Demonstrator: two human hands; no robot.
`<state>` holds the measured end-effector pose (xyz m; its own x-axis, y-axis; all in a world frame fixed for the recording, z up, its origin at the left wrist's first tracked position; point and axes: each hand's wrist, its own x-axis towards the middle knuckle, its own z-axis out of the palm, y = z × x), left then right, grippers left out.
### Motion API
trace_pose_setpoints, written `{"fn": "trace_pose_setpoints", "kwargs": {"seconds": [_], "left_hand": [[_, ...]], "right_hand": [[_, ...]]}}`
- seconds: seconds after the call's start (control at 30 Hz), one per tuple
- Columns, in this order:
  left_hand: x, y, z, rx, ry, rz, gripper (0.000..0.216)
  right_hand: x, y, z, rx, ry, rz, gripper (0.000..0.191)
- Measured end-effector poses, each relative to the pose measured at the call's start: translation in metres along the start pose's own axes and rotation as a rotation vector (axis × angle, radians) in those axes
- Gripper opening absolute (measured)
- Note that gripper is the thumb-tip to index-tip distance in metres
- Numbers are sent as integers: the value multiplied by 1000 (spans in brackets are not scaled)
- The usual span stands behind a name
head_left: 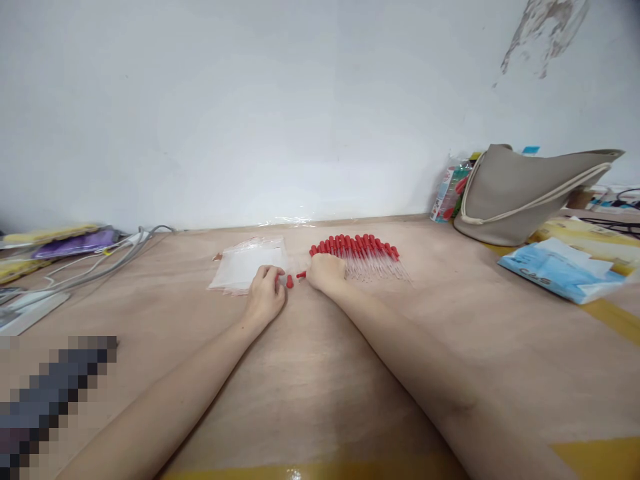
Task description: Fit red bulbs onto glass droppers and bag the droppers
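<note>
A row of droppers with red rubber bulbs [357, 245] and thin clear tubes lies on the table, bulbs toward the wall. At the row's left end, my right hand [326, 272] is closed in a fist. A dropper's red bulb [301, 275] pokes out of it to the left; the tube is hidden. My left hand [267, 291] rests with curled fingers at the right edge of a stack of clear plastic bags [250, 260]. Whatever its fingertips pinch is too small to make out. Close to those fingers is another red bulb [289, 281].
Brown paper covers the table [300, 373], with yellow tape along its edges. At right stand a grey bag [525, 193] and a blue tissue pack [560, 270]. Grey cables [125, 250] and yellow and purple packages [75, 243] lie at left. A white wall [250, 120] rises behind.
</note>
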<state>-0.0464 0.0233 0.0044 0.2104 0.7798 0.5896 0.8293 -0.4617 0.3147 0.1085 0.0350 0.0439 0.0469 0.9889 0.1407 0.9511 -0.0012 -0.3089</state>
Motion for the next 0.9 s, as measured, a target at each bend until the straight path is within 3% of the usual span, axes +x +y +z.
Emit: {"fn": "trace_pose_setpoints", "kwargs": {"seconds": [0.13, 0.27, 0.37, 0.5, 0.6, 0.77, 0.9], "left_hand": [[-3, 2, 0, -44, 127, 48, 38], [-5, 10, -6, -123, 228, 118, 33], [-10, 19, -12, -213, 143, 246, 29], [-18, 31, -13, -309, -123, 445, 38], [-21, 37, -12, -342, -270, 472, 44], [-21, 39, -12, -257, -300, 442, 25], [-19, 37, -8, -210, -272, 416, 20]], "right_hand": [[-2, -6, 2, -6, -49, -16, 22], [-5, -2, -3, -16, -63, -43, 19], [-16, 15, -14, -22, -30, -82, 22], [-44, 52, -31, -39, 2, -193, 20], [-66, 77, -40, -101, -12, -296, 17], [-77, 98, -35, -12, -29, -370, 10], [-72, 102, -18, 197, 34, -411, 19]]}}
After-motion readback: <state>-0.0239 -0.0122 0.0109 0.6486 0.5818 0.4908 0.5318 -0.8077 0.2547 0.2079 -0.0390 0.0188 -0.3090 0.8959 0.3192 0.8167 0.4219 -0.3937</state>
